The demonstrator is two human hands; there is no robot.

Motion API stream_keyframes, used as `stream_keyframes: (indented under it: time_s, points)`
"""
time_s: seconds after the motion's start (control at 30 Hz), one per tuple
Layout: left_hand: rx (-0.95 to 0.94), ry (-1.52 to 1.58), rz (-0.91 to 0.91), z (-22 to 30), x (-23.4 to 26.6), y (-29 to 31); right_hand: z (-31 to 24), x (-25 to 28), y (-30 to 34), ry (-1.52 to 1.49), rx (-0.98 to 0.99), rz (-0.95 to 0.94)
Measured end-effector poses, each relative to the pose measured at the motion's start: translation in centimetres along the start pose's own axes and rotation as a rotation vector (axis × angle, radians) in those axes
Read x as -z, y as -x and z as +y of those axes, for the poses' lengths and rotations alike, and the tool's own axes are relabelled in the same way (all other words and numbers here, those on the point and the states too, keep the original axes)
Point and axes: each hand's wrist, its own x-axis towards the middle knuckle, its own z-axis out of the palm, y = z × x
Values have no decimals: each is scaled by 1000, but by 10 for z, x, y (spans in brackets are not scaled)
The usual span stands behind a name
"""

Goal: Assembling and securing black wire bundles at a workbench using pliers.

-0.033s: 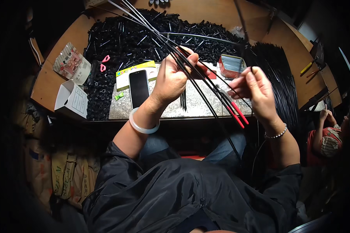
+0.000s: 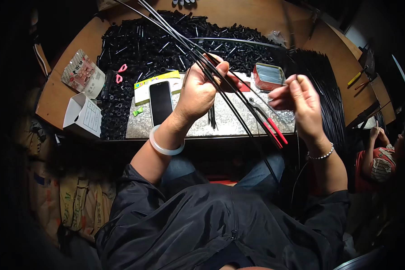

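Observation:
My left hand [image 2: 200, 90] is closed round several long, thin black strands [image 2: 184, 41]. They slant from the upper left down past the table's front edge. My right hand [image 2: 303, 99] is raised at the right, thumb and forefinger pinched on one thin dark strand, which is smeared by motion above the fingers. Behind the strands, red-handled pliers [image 2: 275, 128] lie on the speckled grey board [image 2: 193, 128], handles poking over its front edge. Short black strands [image 2: 212, 118] lie on the board below my left hand. A red-sided tin [image 2: 266, 83] holding thin pale pieces is near my right fingertips.
A heap of small black parts [image 2: 144, 38] covers the table's back. Long black strands [image 2: 321, 85] are bundled at right. A phone [image 2: 160, 102] leans on a yellow-and-white box [image 2: 141, 92]. An open white carton [image 2: 82, 114] and a pouch [image 2: 83, 74] stand left. A co-worker [image 2: 378, 157] sits right.
My right hand has moved slightly to the right, away from the strands in my left hand, its single strand moving along with it. The left hand stays in place.

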Motion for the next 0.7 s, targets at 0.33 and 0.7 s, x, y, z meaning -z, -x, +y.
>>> stream_keyframes:
  time_s: [0.33,0.7]
  points:
    - [59,-35,-76,5,-7,2,-21,23,-2,83,-1,58]
    - [-49,-145,-61,5,-7,5,-50,60,-12,132,133,120]
